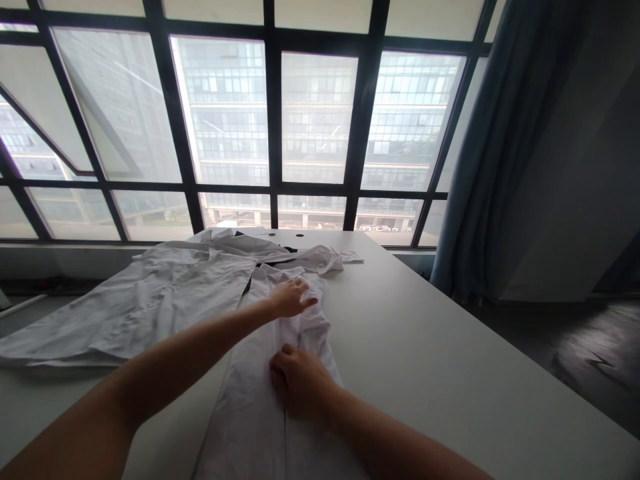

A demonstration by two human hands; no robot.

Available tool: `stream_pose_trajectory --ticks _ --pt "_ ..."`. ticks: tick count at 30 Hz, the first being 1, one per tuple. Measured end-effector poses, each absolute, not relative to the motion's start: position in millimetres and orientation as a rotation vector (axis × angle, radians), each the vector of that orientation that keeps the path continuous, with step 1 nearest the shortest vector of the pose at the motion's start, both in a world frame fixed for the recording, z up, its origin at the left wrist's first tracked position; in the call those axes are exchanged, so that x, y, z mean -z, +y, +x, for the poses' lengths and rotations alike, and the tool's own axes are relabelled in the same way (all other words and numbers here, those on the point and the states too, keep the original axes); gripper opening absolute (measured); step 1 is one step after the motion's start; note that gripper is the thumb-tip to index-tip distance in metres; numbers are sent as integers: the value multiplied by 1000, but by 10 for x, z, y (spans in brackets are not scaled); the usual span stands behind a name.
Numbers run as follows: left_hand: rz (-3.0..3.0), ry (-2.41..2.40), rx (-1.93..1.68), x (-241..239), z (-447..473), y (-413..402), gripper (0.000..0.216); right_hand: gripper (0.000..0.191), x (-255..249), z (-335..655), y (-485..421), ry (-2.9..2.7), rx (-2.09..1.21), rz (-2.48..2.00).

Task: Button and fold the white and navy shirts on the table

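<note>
A white shirt (165,293) lies spread across the white table (425,347), its collar toward the window. One front panel is folded over along the middle. My left hand (291,297) reaches far forward and lies flat on the folded panel, fingers stretched out. My right hand (297,380) rests nearer to me on the same panel, its fingers curled under and pressed onto the cloth; I cannot see whether they pinch it.
A crumpled sleeve end (327,259) lies at the far side of the table. Large black-framed windows (270,133) stand behind the table. A blue curtain (490,153) hangs at the right. The table's right edge runs diagonally toward dark floor (590,347).
</note>
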State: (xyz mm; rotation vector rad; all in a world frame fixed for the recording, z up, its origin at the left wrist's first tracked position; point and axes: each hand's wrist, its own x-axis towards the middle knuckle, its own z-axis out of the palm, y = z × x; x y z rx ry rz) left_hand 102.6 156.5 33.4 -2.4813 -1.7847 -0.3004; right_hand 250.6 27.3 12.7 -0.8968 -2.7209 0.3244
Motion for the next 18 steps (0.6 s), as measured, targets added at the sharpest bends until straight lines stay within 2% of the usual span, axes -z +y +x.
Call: stream_pose_trajectory --ticks 3,7,12,18 --pt "-2606 -1670 260 -405 1498 1383 69 25 -129 2505 281 -2739 -318 -886" --pt "-2541 -1861 -15 -418 1821 1291 80 27 -143 2496 267 -2738 -289 -897" --pt "-2567 -2134 -108 -520 1884 1355 63 30 -240 2516 198 -2780 -286 -957" --pt "-2669 -2448 -96 -713 1581 1548 58 38 -289 2537 140 -2764 -243 -1031"
